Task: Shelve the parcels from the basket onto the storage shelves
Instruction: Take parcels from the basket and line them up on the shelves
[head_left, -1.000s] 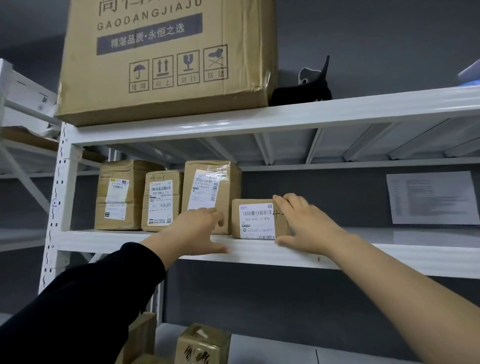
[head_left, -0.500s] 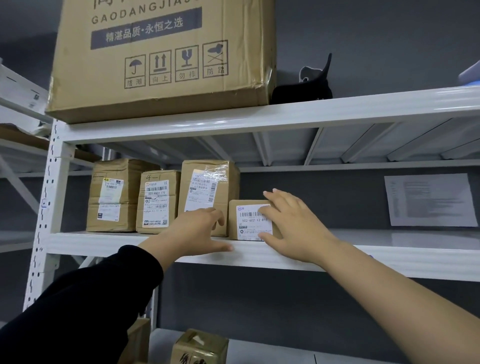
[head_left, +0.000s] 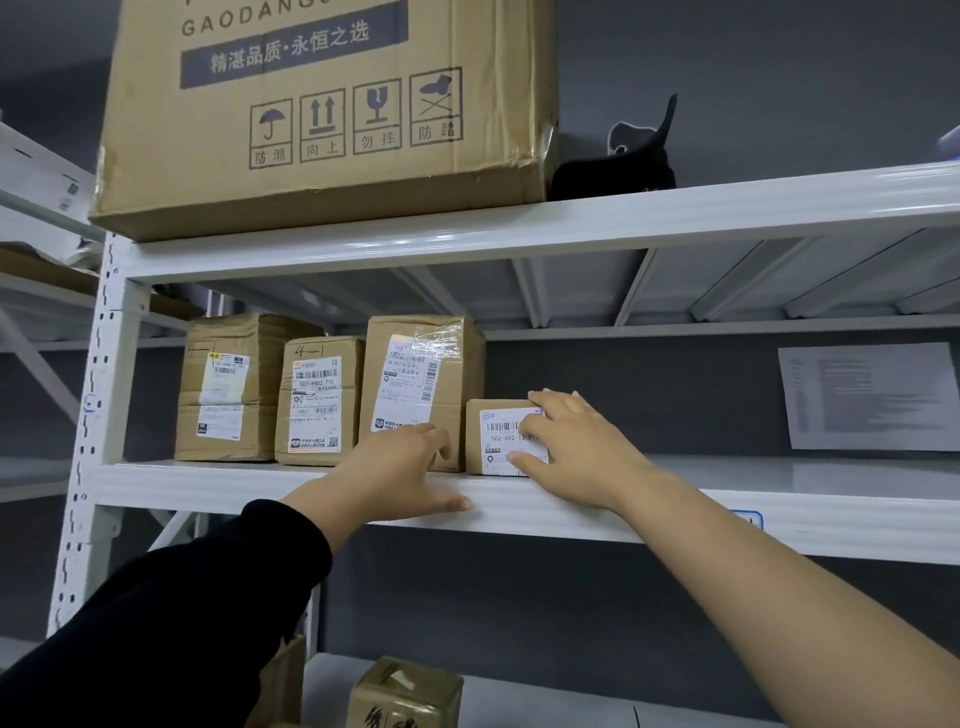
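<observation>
A white perforated steel upright (head_left: 98, 415) is standing at the left, carrying the white metal middle shelf (head_left: 779, 499). Above, a large brown cardboard carton with printed handling symbols (head_left: 332, 119) is sitting on the top shelf. Three brown cardboard parcels are standing side by side on the middle shelf: a taped squat one (head_left: 234, 387), one marked "4-1" (head_left: 319, 400), and a tall one with clear tape over its label (head_left: 421, 374). The left hand (head_left: 400, 467), in a black sleeve, is resting its thumb along the shelf's front edge, with its loosely bent fingers touching the tall parcel's base and grasping nothing. Just beside that parcel, the small brown cardboard parcel with a white barcode label (head_left: 496, 436) is sitting on the shelf. The right hand (head_left: 576, 452) is lying spread over its front, pressing rather than clasping. Further right, a black object (head_left: 618, 166) is lying on the top shelf, and a white printed sheet (head_left: 867, 395) is hanging on the grey wall.
</observation>
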